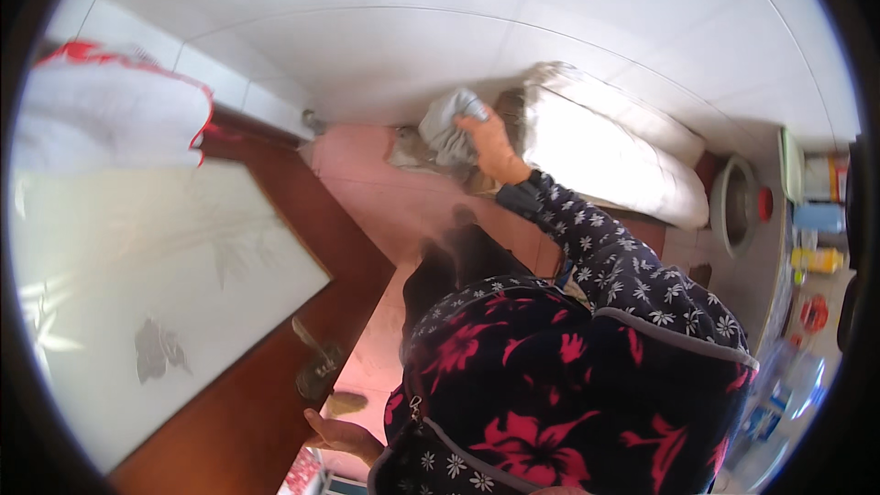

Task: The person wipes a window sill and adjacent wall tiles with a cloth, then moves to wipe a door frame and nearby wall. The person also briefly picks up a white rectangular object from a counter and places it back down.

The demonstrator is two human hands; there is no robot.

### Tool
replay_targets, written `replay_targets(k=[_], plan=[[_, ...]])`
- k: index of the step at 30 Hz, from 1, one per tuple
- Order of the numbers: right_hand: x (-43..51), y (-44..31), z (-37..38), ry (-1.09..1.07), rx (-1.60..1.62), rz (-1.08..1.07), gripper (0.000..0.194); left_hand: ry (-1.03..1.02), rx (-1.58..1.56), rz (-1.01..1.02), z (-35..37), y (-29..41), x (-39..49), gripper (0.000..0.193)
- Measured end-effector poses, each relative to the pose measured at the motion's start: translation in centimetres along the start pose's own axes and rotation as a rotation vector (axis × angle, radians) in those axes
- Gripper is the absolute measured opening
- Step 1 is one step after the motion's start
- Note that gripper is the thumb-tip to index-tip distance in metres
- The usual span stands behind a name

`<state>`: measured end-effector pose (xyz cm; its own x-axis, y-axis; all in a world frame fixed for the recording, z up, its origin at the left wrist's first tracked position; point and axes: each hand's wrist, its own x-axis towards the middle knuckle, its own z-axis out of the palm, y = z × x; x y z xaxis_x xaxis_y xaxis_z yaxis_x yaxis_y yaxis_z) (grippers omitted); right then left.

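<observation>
My right hand (493, 144) grips a crumpled light-grey cloth (445, 125), held out near the white tiled wall. Just beyond it lies a long, white, cushion-like bundle (605, 141); what it is made of is not clear. My left hand (340, 436) is at the free edge of a reddish-brown wooden door (227, 419), its thumb over the edge and its other fingers partly hidden. Above that hand sits the metal door handle (317, 364). The door has a pale glass panel (172, 247) with plant patterns.
A white cloth with red trim (124, 110) hangs over the door's top. Pink tiles (385, 158) cover the floor. A doorstop (313, 122) sits by the wall. To the right are a round basin (734, 206) and a counter with plastic bottles (801, 381) and a yellow package (817, 260).
</observation>
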<state>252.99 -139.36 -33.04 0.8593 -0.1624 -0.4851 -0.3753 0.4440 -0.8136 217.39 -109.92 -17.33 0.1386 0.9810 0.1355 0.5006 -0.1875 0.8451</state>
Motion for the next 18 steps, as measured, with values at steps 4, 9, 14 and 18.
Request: replay_targets(k=[4, 9, 14, 18], plan=[[2.4, -7.7, -10.1, 0.172, 0.156, -0.319, 0.024, 0.131, 0.034, 0.122, 1.2, -0.6, 0.9, 0.076], [3.0, -15.0, -22.5, 0.468, 0.340, -0.458, 0.015, -0.118, 0.155, 0.073, 0.4, -2.3, 2.5, 0.076], [4.2, -15.3, -24.6, 0.670, -0.015, -0.583, 0.027, -0.120, 0.014, 0.098, 1.8, -2.7, 2.5, 0.070], [7.3, -13.0, -18.5, 0.426, 0.343, -0.428, 0.028, -0.211, -0.046, 0.107, 1.2, -0.3, 0.2, 0.065]])
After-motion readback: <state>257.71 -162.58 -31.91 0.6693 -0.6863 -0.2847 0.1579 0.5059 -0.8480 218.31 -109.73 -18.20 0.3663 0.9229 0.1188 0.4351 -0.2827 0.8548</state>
